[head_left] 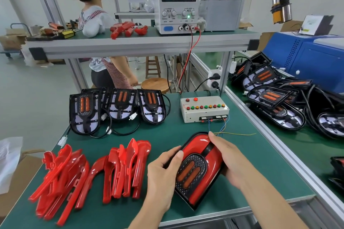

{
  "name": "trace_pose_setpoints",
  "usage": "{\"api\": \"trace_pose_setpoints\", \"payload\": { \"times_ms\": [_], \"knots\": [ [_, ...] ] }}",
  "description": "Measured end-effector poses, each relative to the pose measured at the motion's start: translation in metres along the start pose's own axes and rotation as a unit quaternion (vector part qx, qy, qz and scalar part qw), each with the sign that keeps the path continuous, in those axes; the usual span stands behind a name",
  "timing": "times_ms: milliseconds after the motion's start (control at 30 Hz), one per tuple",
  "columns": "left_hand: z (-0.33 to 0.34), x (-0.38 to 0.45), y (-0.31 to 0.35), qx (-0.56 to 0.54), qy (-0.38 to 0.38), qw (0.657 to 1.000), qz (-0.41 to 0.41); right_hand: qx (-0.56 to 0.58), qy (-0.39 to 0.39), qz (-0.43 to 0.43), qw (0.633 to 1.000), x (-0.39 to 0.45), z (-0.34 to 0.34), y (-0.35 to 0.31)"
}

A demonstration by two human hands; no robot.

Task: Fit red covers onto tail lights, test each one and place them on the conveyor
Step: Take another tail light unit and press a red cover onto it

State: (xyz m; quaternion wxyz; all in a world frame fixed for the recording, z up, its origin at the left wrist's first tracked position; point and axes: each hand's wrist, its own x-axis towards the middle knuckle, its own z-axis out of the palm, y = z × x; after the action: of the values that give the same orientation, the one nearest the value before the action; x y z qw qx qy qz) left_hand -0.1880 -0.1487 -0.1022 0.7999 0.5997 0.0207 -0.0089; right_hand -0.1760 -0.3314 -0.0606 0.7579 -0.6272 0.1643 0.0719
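Both hands grip one glossy tail light [197, 169], D-shaped with its red cover fitted, tilted on the green table [167, 135]: left hand [163, 174] curled round its left edge, thumb on top; right hand [229, 160] wrapped round its right side. Loose red covers [89, 174] lie in two piles left. Three uncovered black tail lights [117, 107] lean behind.
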Motion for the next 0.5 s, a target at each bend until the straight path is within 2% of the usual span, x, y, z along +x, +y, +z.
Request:
{"api": "trace_pose_setpoints", "payload": {
  "times_ms": [200, 500],
  "knots": [
    [0.0006, -0.0074, -0.0034, 0.02, 0.008, 0.999, 0.032, 0.025, 0.008, -0.002, 1.0, 0.0008, 0.0, -0.0033],
    [-0.002, -0.0083, -0.0056, 0.026, 0.02, 0.999, 0.029, 0.096, -0.008, 0.078, 0.992, 0.0073, 0.0016, -0.0026]
  ]
}}
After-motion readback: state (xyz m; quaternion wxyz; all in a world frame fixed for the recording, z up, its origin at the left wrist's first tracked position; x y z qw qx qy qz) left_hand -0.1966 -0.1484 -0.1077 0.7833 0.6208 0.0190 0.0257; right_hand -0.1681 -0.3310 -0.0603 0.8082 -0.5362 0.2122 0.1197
